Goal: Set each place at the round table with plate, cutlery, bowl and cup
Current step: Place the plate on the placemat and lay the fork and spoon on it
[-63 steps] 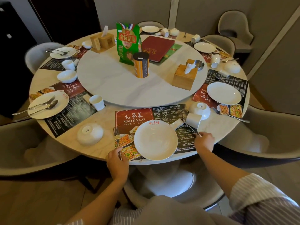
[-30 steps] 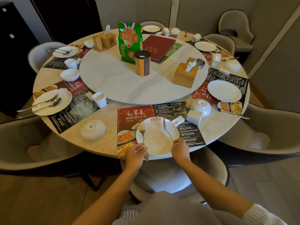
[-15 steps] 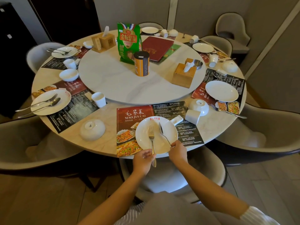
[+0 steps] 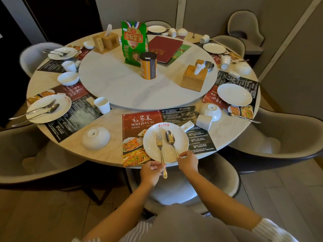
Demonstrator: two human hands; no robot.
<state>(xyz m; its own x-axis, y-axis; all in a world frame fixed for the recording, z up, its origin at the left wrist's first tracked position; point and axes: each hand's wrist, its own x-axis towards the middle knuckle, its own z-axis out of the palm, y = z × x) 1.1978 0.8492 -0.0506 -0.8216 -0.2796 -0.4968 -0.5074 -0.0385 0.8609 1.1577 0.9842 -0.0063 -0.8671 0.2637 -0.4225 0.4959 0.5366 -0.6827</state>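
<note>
Left hand (image 4: 151, 172) pinching gold-handled steel fork (image 4: 160, 147) by handle end; right hand (image 4: 187, 161) pinching matching spoon (image 4: 170, 138) likewise. Both laid side by side on round white plate (image 4: 150, 145), likely copying finished setting at left. Upturned white bowl (image 4: 210, 111) and tipped white cup (image 4: 204, 122) beyond, on pale marble tabletop (image 4: 111, 145), not yet righted.

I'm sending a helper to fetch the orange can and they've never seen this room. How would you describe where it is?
Start at the white turntable in the middle of the round table. The orange can stands upright near its centre, just in front of the green snack bag. It is the only cylinder there, orange with a black lid; the wooden tissue boxes nearby are square.
</note>
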